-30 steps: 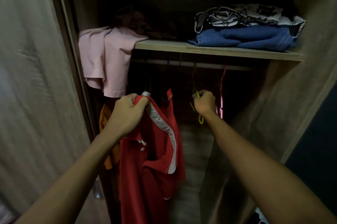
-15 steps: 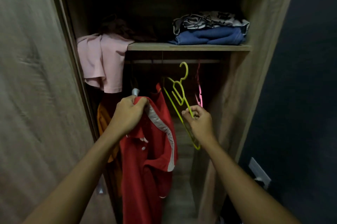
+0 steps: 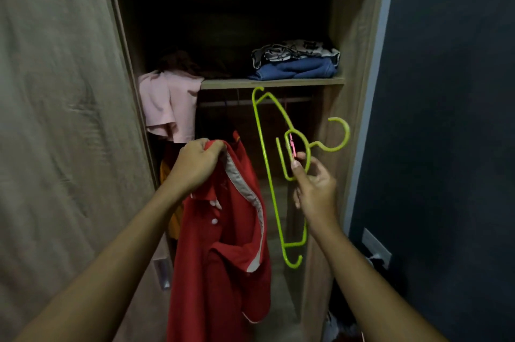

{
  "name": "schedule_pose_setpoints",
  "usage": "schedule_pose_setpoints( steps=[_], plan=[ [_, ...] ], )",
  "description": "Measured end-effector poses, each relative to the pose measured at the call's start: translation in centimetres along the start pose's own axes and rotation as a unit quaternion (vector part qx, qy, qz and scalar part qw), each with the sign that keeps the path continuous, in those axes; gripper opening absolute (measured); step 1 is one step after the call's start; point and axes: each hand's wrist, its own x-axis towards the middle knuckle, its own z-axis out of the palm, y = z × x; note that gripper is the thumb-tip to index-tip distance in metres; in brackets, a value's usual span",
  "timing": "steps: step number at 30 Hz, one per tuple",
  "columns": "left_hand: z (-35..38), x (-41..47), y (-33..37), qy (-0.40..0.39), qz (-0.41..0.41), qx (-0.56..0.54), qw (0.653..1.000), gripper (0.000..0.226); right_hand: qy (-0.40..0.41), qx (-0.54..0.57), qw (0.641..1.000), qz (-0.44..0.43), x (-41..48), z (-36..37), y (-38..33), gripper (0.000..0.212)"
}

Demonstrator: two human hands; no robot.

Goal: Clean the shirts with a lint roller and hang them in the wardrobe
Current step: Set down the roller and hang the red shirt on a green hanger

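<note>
While the left hand (image 3: 198,163) grips the red polo shirt (image 3: 223,244), the right hand (image 3: 315,191) pinches the near-upright lime-green plastic hanger (image 3: 272,188) right of it.

2 bare forearms reach forward, the left toward 1 o'clock, the right toward 11 o'clock. The left hand (image 3: 198,166) grips the red shirt (image 3: 223,244) in a fist; the right hand (image 3: 315,191) pinches the green hanger (image 3: 267,174) between thumb and fingertips.
</note>
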Motion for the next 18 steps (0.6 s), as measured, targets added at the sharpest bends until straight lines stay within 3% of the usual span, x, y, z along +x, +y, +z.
schedule_pose_setpoints(
  steps=[3,8,15,18],
  plan=[
    [-1.1,0.0,0.3,0.001,0.013,0.0,1.0,0.038,0.005,0.008,1.0,0.017,-0.5,0.3,-1.7,0.043],
    [-2.2,0.4,1.1,-0.013,0.036,-0.003,0.999,0.034,0.004,-0.041,0.999,0.024,-0.6,1.3,-3.4,0.031],
    [-3.6,1.4,2.9,-0.065,0.064,-0.016,0.996,0.033,-0.061,0.146,0.987,-0.019,-1.5,3.5,-7.5,0.037],
    [-4.5,1.8,4.5,-0.108,0.076,-0.042,0.99,0.039,-0.047,0.139,0.984,-0.103,-1.6,5.1,-9.0,0.043]
  ],
)
